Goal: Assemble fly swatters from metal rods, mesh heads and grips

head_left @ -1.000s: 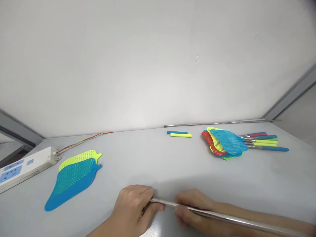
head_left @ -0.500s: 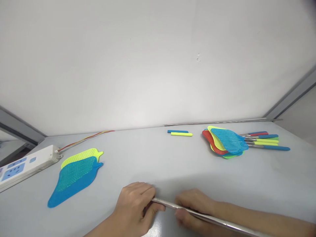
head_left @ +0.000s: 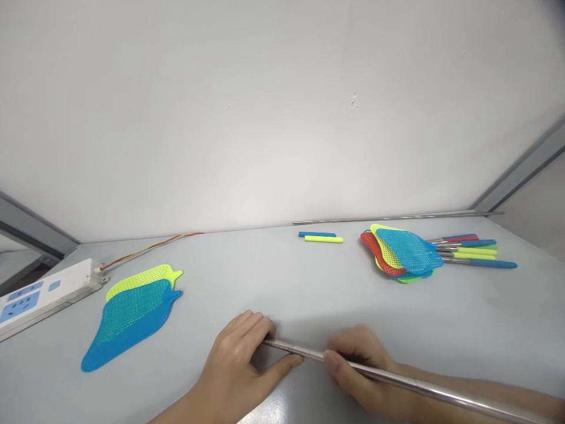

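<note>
A silver telescopic metal rod slants across the front of the grey table, thinner at its left end and running out of view at lower right. My right hand is closed around it, thumb in front and fingers behind. Curled over the thin left tip is my left hand, its thumb stretched out just below the rod; the tip itself is hidden under the fingers. To the left lie two loose fly swatter heads, a yellow-green one partly beneath a blue one.
Several assembled fly swatters are piled at right, their handles pointing right. At the back lie a blue handle grip and a yellow one. A thin metal rod rests along the wall. A white power strip is at far left.
Both hands and the rod have shifted slightly away from me. My right hand has slid a little to the right, and my left thumb has stretched out farther from the fingers.
</note>
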Demonstrator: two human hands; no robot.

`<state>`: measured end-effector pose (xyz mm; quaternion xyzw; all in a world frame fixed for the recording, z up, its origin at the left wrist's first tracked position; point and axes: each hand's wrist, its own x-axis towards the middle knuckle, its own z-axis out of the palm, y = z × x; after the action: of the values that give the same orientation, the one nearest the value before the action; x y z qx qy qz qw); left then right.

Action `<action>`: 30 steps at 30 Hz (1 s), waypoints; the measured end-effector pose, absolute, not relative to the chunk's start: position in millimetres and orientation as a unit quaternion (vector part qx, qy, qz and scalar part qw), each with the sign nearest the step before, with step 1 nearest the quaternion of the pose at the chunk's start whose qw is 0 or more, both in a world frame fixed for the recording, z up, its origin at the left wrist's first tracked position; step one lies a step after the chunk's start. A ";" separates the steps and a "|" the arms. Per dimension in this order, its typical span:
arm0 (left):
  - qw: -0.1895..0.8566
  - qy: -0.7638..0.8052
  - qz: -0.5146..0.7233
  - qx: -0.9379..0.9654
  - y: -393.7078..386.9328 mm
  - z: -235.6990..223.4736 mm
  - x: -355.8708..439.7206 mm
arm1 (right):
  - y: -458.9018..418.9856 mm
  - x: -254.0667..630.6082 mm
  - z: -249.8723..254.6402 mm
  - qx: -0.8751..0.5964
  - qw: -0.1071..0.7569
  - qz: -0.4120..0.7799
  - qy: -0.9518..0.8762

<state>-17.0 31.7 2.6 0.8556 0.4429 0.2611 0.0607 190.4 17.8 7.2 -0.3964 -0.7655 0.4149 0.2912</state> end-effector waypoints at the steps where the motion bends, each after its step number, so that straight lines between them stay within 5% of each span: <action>1: 0.058 0.447 0.259 0.854 32.0 2.7 -17.1 | 17.2 190.9 8.4 -0.405 0.290 0.414 -0.762; 20: 0.057 0.492 0.171 0.852 34.2 3.8 -15.2 | 11.5 193.4 18.7 -0.504 0.214 0.454 -0.703; 30: 0.018 0.516 0.167 0.840 34.7 1.7 -16.8 | 23.7 193.3 22.3 -0.422 0.122 0.515 -0.736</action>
<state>-16.8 34.7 1.7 0.8401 0.5157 0.1670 0.0178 193.3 23.7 22.3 -0.4216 -0.7363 0.5151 0.1217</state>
